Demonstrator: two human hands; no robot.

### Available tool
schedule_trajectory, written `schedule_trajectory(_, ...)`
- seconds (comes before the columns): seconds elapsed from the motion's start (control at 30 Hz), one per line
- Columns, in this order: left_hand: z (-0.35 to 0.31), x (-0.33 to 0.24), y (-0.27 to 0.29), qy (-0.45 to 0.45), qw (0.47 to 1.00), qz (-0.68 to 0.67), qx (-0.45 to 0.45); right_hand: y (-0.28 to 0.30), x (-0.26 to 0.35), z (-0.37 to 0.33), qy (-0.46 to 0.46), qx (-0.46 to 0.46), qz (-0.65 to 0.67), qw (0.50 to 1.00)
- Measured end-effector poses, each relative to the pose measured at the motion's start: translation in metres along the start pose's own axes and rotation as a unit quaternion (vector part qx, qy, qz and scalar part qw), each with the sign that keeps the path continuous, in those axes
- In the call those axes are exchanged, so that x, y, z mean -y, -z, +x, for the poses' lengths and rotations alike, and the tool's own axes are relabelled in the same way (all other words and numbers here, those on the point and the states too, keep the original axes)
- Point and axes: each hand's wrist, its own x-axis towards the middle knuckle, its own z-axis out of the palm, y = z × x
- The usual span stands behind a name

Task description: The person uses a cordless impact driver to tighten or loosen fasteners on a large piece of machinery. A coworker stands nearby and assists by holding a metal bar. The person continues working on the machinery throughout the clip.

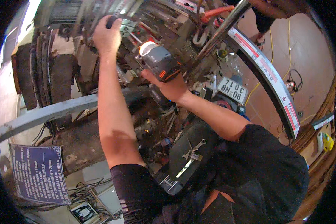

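Note:
My right hand (171,89) is wrapped round the handle of a dark cordless drill (159,61) with orange marks. A lamp glows at the drill's front, and its long thin bit (135,37) points up and left toward a small light metal plate with holes (127,28). Beside that plate, my left hand (106,36) is closed round a small dark rounded thing (111,21) whose kind I cannot make out. Whether the bit's tip touches the plate cannot be told. Behind both hands are dark, worn metal parts, some blurred.
A dark motorbike seat (201,128) bears a wrench (198,145) and other small tools; a number plate (232,89) is beyond it. A grey bar (56,111) crosses at left. To the right are a curved white-and-red strip (268,67), a yellow cord (271,44) and another person's foot (260,42).

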Motion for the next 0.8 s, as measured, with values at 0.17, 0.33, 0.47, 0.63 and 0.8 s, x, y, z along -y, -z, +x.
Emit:
schedule_trajectory(0.17, 0.0, -0.002, 0.006, -0.008, 1.0, -0.002, 0.023, 0.003, 0.01, 0.002, -0.058, -0.021, 0.184, 0.981)
schedule_trajectory(0.33, -0.003, -0.015, 0.057, 0.126, 0.984, -0.097, 0.078, 0.037, 0.038, -0.028, -0.127, 0.039, 0.166, 0.977)
schedule_trajectory(0.47, -0.08, -0.018, 0.096, 0.2, 0.929, -0.311, 0.004, 0.065, 0.059, -0.091, 0.089, 0.129, 0.01, 0.988)
schedule_trajectory(0.63, -0.295, 0.032, 0.11, 0.261, 0.833, -0.475, -0.113, 0.082, 0.071, -0.151, 0.089, 0.354, -0.287, 0.886)
schedule_trajectory(0.8, -0.547, 0.021, 0.123, 0.579, 0.765, -0.272, -0.075, 0.062, 0.045, -0.224, 0.098, 0.493, -0.433, 0.748)
